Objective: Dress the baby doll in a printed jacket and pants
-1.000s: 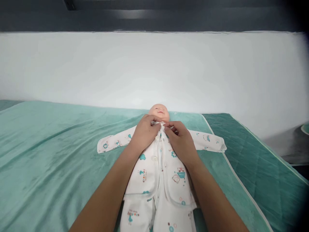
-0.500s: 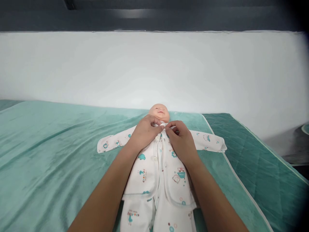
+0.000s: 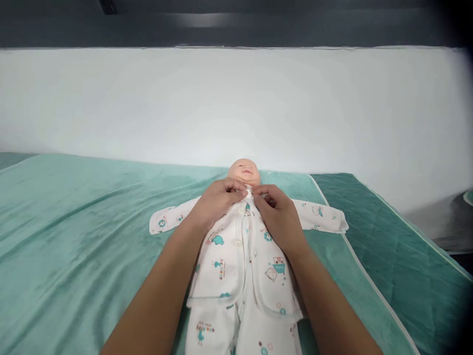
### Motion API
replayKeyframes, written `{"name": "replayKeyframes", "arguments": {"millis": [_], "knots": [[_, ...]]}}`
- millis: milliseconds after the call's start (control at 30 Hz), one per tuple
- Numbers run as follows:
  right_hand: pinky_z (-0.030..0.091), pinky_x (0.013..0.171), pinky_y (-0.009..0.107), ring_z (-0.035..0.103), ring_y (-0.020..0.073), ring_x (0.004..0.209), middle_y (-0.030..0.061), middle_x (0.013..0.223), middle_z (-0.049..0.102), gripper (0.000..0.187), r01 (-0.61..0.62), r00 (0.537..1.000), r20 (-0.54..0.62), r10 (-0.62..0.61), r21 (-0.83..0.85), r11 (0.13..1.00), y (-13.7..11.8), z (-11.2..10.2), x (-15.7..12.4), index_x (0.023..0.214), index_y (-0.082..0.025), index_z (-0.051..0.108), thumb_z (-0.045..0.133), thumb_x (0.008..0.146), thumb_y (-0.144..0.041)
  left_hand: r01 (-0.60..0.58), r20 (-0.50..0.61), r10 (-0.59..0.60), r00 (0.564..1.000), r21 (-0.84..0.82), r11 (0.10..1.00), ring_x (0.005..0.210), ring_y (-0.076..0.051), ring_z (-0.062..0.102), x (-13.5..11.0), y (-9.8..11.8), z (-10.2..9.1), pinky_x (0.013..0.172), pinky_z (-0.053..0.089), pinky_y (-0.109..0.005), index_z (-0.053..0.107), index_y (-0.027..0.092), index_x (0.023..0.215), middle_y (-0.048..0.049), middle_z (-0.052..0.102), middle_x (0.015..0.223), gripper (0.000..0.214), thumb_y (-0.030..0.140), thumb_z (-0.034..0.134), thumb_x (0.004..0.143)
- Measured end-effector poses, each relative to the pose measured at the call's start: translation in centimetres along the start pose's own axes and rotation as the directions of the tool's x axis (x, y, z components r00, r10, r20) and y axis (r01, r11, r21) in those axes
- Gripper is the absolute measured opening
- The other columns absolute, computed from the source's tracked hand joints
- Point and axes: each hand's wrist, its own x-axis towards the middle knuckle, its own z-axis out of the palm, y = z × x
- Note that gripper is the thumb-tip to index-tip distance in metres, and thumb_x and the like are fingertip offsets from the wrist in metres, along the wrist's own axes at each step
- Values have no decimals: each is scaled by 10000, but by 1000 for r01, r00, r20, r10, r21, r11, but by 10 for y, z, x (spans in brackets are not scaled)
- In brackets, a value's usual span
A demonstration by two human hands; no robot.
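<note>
The doll [image 3: 244, 171] is lying face up in the middle of the blanket [image 3: 92, 222], its head at the far end near the wall [image 3: 236, 108]. It is wearing a white printed jacket [image 3: 219, 268] and matching pants [image 3: 212, 335], and the sleeves are stretching out to left and right. The left hand [image 3: 219, 199] is pinching the jacket at the collar, thumb and fingers narrow. The right hand [image 3: 276, 209] is facing it just beside, its fingertips also drawn close together on the collar; whatever lies between them is too small to tell. Nearer, the front edges are lying parted toward the hem, with a button [image 3: 239, 243] showing on the left one. On the right, a darker quilted mat [image 3: 384, 236] is lying beside the blanket.
</note>
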Motion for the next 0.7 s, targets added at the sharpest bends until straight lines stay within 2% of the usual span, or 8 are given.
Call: {"name": "replayKeyframes", "arguments": {"millis": [133, 233, 333, 467, 533, 700], "knots": [[417, 721, 292, 552, 138, 734, -18, 902, 655, 107, 59, 998, 12, -59, -3, 998, 1, 0, 0, 879, -249, 668, 563, 879, -271, -19, -59, 24, 998, 76, 997, 1026, -218, 621, 1, -1, 3, 908, 444, -349, 674, 187, 766, -51, 695, 1080, 162, 340, 633, 804], [422, 739, 296, 560, 142, 768, -11, 949, 661, 108, 92, 995, 29, -92, 5, 996, 3, -1, 0, 869, -242, 656, 554, 892, -269, -16, -78, 25, 997, 111, 994, 966, -209, 629, 2, -3, 3, 874, 459, -349, 686, 204, 855, -41, 707, 1026, 153, 336, 634, 798], [424, 753, 297, 562, 141, 800, -6, 1002, 655, 121, 139, 989, 54, -140, 15, 990, 5, -2, 1, 822, -229, 627, 552, 904, -276, -59, -26, 63, 998, 121, 991, 961, -202, 633, 3, -5, 0, 884, 468, -353, 720, 236, 969, -35, 719, 1056, 202, 310, 624, 807], [425, 754, 293, 567, 143, 839, -2, 1057, 649, 155, 168, 982, 83, -171, 40, 985, 5, -3, 1, 789, -219, 610, 552, 915, -288, -115, 46, 111, 993, 99, 988, 1117, -210, 618, 2, -3, -5, 988, 450, -362, 760, 261, 961, -34, 699, 1208, 204, 264, 610, 821], [424, 746, 292, 565, 141, 829, -3, 1052, 652, 149, 155, 984, 82, -158, 39, 987, 5, -4, 0, 817, -224, 629, 549, 920, -296, -116, 67, 109, 992, 114, 987, 1131, -212, 621, 0, -1, -7, 997, 452, -366, 763, 267, 956, -33, 698, 1215, 198, 260, 617, 822], [426, 744, 297, 562, 138, 794, -3, 1061, 655, 157, 101, 992, 70, -103, 19, 995, 5, -4, -4, 1023, -260, 669, 557, 916, -287, -128, 98, 113, 989, 171, 977, 1155, -210, 612, -2, 1, -10, 997, 452, -353, 752, 283, 988, -23, 684, 1237, 208, 269, 618, 829]]}}
